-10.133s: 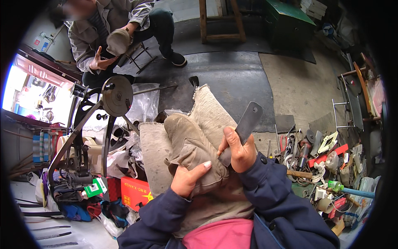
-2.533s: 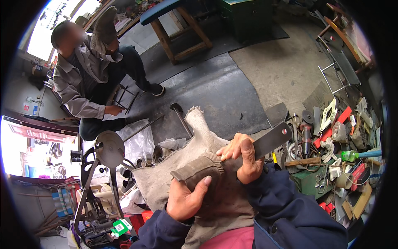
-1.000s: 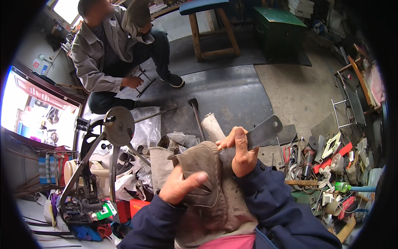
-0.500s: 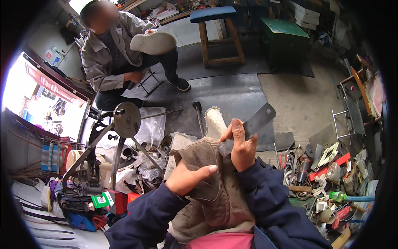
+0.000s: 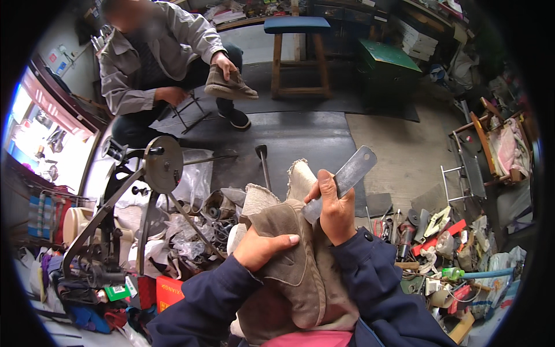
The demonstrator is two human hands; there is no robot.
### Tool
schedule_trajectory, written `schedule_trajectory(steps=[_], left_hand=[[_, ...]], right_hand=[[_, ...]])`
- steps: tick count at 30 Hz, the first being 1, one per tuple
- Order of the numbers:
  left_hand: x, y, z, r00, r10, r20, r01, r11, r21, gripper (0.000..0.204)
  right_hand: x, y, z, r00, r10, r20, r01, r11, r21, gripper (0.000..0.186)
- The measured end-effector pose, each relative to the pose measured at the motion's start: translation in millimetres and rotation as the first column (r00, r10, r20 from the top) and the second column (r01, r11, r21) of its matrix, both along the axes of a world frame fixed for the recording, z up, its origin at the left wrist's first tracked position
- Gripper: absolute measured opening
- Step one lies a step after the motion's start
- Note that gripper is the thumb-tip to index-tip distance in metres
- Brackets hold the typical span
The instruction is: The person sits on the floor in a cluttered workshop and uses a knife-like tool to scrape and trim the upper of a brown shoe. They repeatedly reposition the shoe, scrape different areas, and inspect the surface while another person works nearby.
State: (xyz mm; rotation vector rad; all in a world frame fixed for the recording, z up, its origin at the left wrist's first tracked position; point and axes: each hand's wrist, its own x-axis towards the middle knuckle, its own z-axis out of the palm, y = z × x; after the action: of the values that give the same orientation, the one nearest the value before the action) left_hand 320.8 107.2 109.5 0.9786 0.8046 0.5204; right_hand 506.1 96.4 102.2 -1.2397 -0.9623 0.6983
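My left hand point(image 5: 258, 248) grips a grey-brown suede shoe point(image 5: 306, 289) over my lap, thumb stretched across its upper. The shoe's toe points down toward me. In my closed right hand point(image 5: 337, 215) is a flat steel knife point(image 5: 354, 168), a plain strip with a small hole at its upper end. Its lower end lies close against the shoe's heel edge; whether it touches cannot be made out. Beneath the shoe, a stained tan cloth point(image 5: 341, 292) covers my lap, and a frayed off-white piece point(image 5: 299, 178) sticks up beyond the shoe.
A seated person point(image 5: 162, 63) at far left holds another brown shoe point(image 5: 228, 84). A hand-wheel machine on legs point(image 5: 163, 165) stands at left amid scraps. Piled tools point(image 5: 410, 231) lie at right. Beyond are a blue-topped stool point(image 5: 298, 25) and green chest point(image 5: 390, 55).
The other person has lowered their shoe and turned it from sole-out to side-on. My view has shifted slightly; my hands keep nearly the same hold on shoe and knife.
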Motion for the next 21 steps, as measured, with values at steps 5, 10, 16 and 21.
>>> schedule_trajectory(steps=[5,10,16,21], left_hand=[[-2.0,4.4,-8.6,0.996,-0.052,0.071,0.054,0.998,-0.017,0.052],[-5.4,4.8,-14.8,0.990,-0.099,0.100,0.098,0.995,0.017,0.051],[-12.2,-3.5,-19.1,0.991,-0.079,0.106,0.076,0.997,0.030,0.050],[-3.1,-8.1,-24.5,0.985,-0.014,0.169,0.006,0.999,0.049,0.045]], right_hand=[[-3.0,-6.5,5.6,0.992,-0.061,0.109,0.061,0.998,0.001,0.051],[-10.7,-19.7,10.5,0.971,-0.107,0.212,0.113,0.993,-0.016,0.052],[-17.7,-31.9,9.9,0.966,-0.133,0.221,0.143,0.989,-0.028,0.048],[-12.9,-29.8,0.5,0.984,-0.096,0.153,0.099,0.995,-0.016,0.051]])
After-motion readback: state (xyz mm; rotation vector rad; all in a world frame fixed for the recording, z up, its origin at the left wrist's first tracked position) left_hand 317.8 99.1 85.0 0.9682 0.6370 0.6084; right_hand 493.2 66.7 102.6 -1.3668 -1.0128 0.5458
